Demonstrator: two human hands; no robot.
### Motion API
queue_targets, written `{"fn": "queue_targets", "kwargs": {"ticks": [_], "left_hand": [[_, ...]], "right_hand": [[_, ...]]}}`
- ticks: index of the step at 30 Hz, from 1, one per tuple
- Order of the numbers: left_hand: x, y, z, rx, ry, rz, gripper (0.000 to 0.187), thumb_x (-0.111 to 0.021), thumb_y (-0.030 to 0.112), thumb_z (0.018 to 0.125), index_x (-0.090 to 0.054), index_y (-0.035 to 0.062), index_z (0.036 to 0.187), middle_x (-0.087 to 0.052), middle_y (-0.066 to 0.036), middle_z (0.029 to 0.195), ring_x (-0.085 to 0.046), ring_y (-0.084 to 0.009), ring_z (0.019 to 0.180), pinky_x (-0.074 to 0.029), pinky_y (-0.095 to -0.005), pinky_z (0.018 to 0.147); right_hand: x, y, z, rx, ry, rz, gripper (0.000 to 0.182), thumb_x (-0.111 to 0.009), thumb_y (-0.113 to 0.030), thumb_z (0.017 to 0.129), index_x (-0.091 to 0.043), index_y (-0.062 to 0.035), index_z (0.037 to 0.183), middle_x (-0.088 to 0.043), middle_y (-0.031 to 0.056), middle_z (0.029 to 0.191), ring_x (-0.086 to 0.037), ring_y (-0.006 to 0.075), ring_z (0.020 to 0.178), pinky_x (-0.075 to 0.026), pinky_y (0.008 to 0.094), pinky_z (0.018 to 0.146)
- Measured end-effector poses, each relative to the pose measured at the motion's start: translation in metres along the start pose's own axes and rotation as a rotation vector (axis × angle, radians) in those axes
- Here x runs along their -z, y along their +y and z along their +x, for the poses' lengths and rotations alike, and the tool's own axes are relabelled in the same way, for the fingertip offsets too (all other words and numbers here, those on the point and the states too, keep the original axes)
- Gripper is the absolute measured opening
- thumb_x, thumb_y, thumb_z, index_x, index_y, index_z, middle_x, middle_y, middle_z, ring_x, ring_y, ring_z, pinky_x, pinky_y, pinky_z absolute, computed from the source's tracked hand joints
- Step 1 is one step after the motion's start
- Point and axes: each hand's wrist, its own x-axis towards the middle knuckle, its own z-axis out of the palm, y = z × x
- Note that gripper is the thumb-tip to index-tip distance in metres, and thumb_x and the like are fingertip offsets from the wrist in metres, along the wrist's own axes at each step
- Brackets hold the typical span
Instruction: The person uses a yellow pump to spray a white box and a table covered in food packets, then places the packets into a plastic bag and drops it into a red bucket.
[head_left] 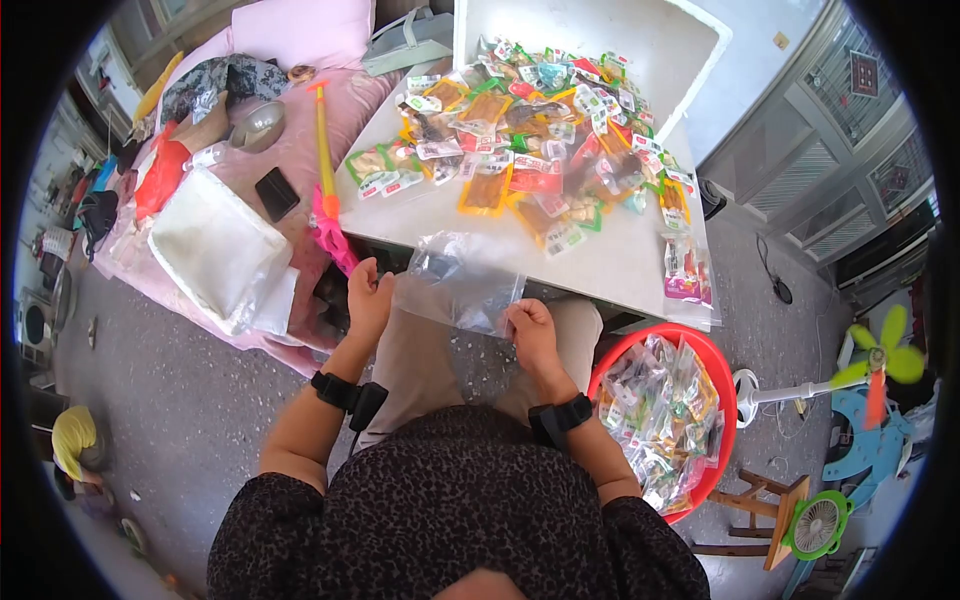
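Observation:
A clear plastic bag (462,290) is stretched between my two hands, over my lap at the table's front edge. My left hand (370,293) is closed on the bag's left side. On the opposite side, my right hand (530,328) pinches the bag near its lower right corner. The bag looks flat, with nothing visible inside it. Beyond it, a heap of small colourful sealed food packets (530,130) covers much of the white table (610,265). One packet with a purple end (687,272) lies apart at the table's right edge.
A red tub (728,400) full of bagged packets stands by my right leg. At left, a pink-covered bed (345,100) holds a white foam box (220,245) and a black wallet-like object (277,194). Fans and a wooden stool (785,520) stand at right; another person (75,445) is far left.

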Motion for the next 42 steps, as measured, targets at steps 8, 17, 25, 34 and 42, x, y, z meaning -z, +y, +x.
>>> {"fn": "queue_targets", "kwargs": {"ticks": [8, 17, 25, 34, 42], "left_hand": [[-0.019, 0.058, -0.042, 0.041, -0.677, -0.078, 0.019, -0.058, 0.015, 0.073, -0.049, 0.0018, 0.084, -0.049, -0.004, 0.074, -0.047, -0.0096, 0.065, -0.041, -0.0237, 0.057], [-0.041, 0.037, -0.052, 0.268, -0.699, -0.315, 0.015, -0.053, 0.016, 0.076, -0.051, 0.0012, 0.075, -0.052, -0.004, 0.067, -0.049, -0.0089, 0.059, -0.041, -0.0223, 0.053], [-0.038, 0.041, -0.050, 0.329, -0.742, -0.271, 0.020, -0.054, 0.021, 0.074, -0.054, 0.0004, 0.073, -0.054, -0.006, 0.063, -0.052, -0.0122, 0.059, -0.042, -0.0250, 0.053], [-0.039, 0.054, -0.055, 0.111, -0.668, -0.008, 0.020, -0.052, 0.021, 0.073, -0.054, 0.0015, 0.071, -0.055, -0.011, 0.064, -0.053, -0.0186, 0.059, -0.042, -0.0291, 0.054], [-0.037, 0.044, -0.055, 0.170, -0.786, -0.110, 0.018, -0.044, 0.017, 0.076, -0.051, 0.0018, 0.071, -0.053, -0.011, 0.063, -0.052, -0.0194, 0.059, -0.040, -0.0301, 0.054]], "right_hand": [[-0.027, 0.026, -0.011, 0.183, -0.233, -0.533, 0.004, -0.052, -0.006, 0.077, -0.049, -0.0049, 0.074, -0.051, 0.0000, 0.065, -0.045, 0.0049, 0.058, -0.036, 0.0174, 0.051], [-0.030, 0.010, -0.015, 0.115, -0.344, -0.468, 0.008, -0.056, -0.006, 0.076, -0.052, -0.0033, 0.082, -0.055, 0.0004, 0.075, -0.050, 0.0059, 0.069, -0.041, 0.0183, 0.059], [-0.032, 0.011, -0.014, 0.116, -0.330, -0.538, 0.010, -0.056, -0.007, 0.076, -0.050, -0.0013, 0.082, -0.057, 0.0052, 0.076, -0.055, 0.0094, 0.071, -0.044, 0.0216, 0.061], [-0.023, 0.021, -0.010, 0.250, -0.272, -0.756, 0.012, -0.060, -0.010, 0.072, -0.049, -0.0032, 0.072, -0.051, 0.0034, 0.065, -0.047, 0.0079, 0.059, -0.040, 0.0233, 0.053], [-0.020, 0.013, -0.013, 0.068, -0.302, -0.566, 0.005, -0.055, -0.007, 0.075, -0.052, -0.0040, 0.074, -0.051, 0.0001, 0.068, -0.047, 0.0057, 0.061, -0.038, 0.0187, 0.054]]}}
